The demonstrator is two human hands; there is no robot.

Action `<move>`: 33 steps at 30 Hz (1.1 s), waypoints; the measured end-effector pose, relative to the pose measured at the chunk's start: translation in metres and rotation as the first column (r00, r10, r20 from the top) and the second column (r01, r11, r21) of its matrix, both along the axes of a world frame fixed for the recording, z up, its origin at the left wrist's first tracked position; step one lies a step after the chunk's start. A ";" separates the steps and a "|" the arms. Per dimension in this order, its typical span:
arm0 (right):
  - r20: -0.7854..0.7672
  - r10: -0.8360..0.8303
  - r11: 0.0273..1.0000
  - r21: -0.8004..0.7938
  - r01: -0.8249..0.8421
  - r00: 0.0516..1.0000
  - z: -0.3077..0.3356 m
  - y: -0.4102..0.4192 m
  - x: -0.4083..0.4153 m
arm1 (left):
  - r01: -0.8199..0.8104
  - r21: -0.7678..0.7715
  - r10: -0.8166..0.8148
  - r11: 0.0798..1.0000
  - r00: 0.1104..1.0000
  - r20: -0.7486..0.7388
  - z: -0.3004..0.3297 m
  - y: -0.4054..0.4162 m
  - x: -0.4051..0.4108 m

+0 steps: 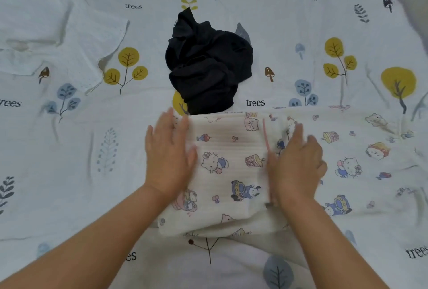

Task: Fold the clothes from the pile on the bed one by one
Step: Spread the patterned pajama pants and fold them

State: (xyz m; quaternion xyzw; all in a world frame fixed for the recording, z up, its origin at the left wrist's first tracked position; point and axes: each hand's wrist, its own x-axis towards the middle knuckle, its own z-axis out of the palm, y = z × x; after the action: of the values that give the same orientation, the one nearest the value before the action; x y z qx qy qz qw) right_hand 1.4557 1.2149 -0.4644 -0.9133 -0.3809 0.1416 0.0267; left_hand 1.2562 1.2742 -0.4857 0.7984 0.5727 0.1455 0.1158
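Observation:
A white garment printed with cartoon characters (pixel 231 168) lies flat on the bed in front of me, its left part folded over into a neat panel and its right part spread out to the right. My left hand (pixel 170 156) presses flat on the panel's left edge, fingers straight. My right hand (pixel 298 166) rests flat on the panel's right edge beside a thin pink strap. A crumpled black garment (pixel 206 64) sits just beyond the printed one.
The bed sheet (pixel 324 34) is white with tree and leaf prints and the word "trees". A white eyelet garment (pixel 53 34) lies spread at the far left.

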 end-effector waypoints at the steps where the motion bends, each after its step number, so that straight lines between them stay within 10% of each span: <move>1: 0.062 0.097 0.994 0.040 -0.099 0.993 -0.002 0.000 -0.012 | 0.106 -0.043 -0.109 0.993 0.992 -0.069 -0.003 -0.007 0.006; 5: 0.087 0.503 0.858 -0.167 -0.485 0.860 -0.026 -0.013 -0.031 | 0.249 -0.303 -0.341 0.920 0.889 -0.305 -0.030 -0.025 0.003; 15: -0.123 0.563 0.796 -0.184 -0.576 0.817 -0.034 -0.061 0.047 | 0.179 -0.435 -0.359 0.883 0.854 -0.378 -0.034 -0.026 -0.005; 19: -0.083 0.211 0.952 0.246 -0.185 0.974 -0.008 -0.077 0.065 | 0.280 -0.441 -0.432 0.853 0.853 -0.293 -0.025 -0.041 0.022; 22: -0.106 -0.280 0.883 0.362 0.300 0.954 0.004 -0.093 0.101 | 0.415 -0.421 -0.535 0.807 0.814 -0.223 -0.021 -0.054 0.052; 26: -0.441 -0.750 0.479 0.153 0.865 0.493 0.007 -0.104 0.164 | 0.400 -0.436 -0.525 0.807 0.823 -0.216 -0.018 -0.066 0.085; 29: -0.824 -0.565 0.232 -0.107 0.967 0.045 0.007 -0.103 0.193 | 0.365 -0.464 -0.514 0.807 0.822 -0.246 -0.018 -0.071 0.099; 33: -0.931 -0.320 0.156 -0.237 0.959 -0.178 0.011 -0.090 0.207 | 0.368 -0.470 -0.526 0.802 0.808 -0.264 -0.016 -0.070 0.101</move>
State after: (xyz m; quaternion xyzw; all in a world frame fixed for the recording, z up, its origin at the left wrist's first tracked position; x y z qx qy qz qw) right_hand 1.6625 1.1246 -0.4531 -0.6482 0.2768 0.4148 0.5755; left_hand 1.3575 1.2043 -0.5020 0.8844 0.3920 -0.1643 0.1928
